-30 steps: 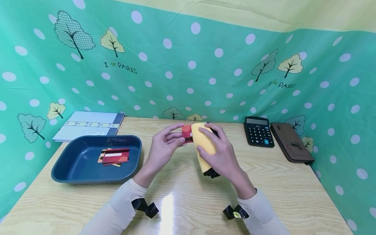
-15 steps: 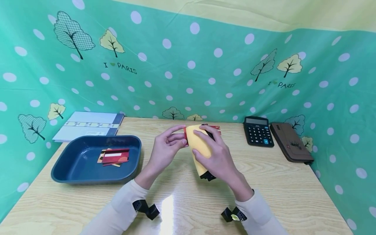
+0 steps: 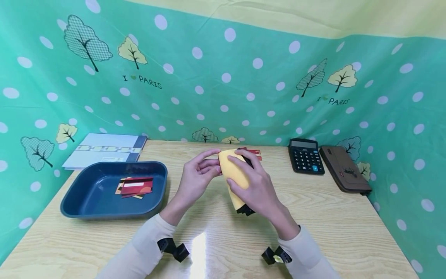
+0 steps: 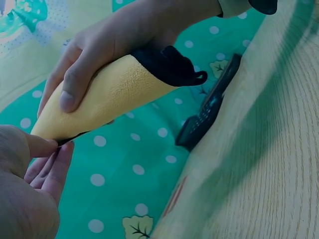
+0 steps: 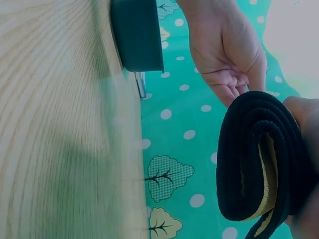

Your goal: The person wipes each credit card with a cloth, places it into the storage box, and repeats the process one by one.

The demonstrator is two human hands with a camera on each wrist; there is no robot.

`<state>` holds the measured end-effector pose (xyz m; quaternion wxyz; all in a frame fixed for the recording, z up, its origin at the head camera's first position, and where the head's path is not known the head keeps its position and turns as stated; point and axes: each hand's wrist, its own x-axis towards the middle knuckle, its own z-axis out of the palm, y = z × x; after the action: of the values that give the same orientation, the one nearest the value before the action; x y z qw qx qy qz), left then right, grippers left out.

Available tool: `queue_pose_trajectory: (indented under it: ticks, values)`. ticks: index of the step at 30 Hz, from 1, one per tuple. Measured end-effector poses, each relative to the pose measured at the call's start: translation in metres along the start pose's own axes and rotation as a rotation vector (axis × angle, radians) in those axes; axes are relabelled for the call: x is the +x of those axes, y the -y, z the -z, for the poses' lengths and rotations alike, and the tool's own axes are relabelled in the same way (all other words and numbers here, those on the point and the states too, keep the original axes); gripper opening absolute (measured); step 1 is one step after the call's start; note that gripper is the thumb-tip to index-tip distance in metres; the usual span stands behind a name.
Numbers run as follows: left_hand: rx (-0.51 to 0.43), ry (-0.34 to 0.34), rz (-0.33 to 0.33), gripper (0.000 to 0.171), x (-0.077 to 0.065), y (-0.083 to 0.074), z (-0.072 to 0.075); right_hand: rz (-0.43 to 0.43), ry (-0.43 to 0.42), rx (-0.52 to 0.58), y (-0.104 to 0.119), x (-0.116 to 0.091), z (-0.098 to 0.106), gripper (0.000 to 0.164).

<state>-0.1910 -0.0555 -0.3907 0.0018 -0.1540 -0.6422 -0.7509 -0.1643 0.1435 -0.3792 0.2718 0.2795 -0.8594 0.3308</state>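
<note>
A thick folded yellow cloth (image 3: 234, 170) with black edging is held off the table, its long side slanting down toward me. My right hand (image 3: 256, 180) grips it from the right, fingers spread over the yellow face. At its left edge, the thumb and fingers of my left hand (image 3: 196, 174) pinch the cloth's end, seen closer in the left wrist view. The right wrist view shows the black end (image 5: 254, 159) wound in several layers. Behind my right hand lies a red card (image 3: 256, 152), partly covered by the hand and cloth.
A blue bin (image 3: 94, 201) at left contains a small pile of red and yellow cards (image 3: 136, 186). Behind it lies a pale blue folder (image 3: 108, 147). A black calculator (image 3: 306, 157) and a brown zip pouch (image 3: 345, 168) lie back right. A polka-dot curtain (image 3: 223, 93) borders the table.
The yellow cloth and right hand have shifted slightly left and down, covering the red card seen between my left fingers. The red card behind my right hand has come into view.
</note>
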Motion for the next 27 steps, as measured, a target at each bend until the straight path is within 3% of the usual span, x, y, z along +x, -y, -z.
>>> queue_pose_trajectory:
  ticks: [27]
  values:
    - [0.017, -0.015, 0.045, 0.048, 0.002, -0.007, 0.008, -0.114, -0.113, -0.010, -0.033, 0.006, 0.023, 0.058]
